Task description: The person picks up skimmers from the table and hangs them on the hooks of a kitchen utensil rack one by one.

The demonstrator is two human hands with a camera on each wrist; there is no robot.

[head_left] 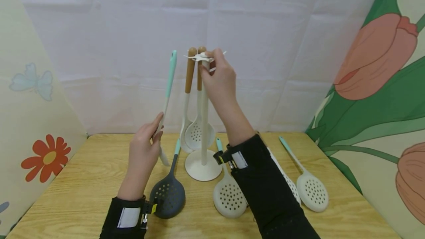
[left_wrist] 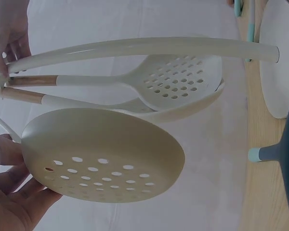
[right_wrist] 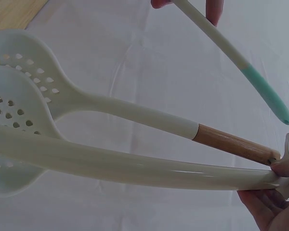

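A person's left hand [head_left: 143, 146] pinches the white shaft of a teal-tipped skimmer [head_left: 167, 95], fingers curled round it, its handle pointing up just left of the white stand [head_left: 203, 128]. The right hand [head_left: 217, 75] reaches the stand's top, its fingertips [right_wrist: 279, 168] closed in a grip on the hook ring [head_left: 199, 57]. Two wood-handled skimmers [head_left: 190, 95] hang from that ring, just below the right hand. On the worktop [head_left: 83, 180], a dark skimmer [head_left: 167, 193] lies below the left hand; two pale skimmers [head_left: 312, 191] lie beside the right forearm.
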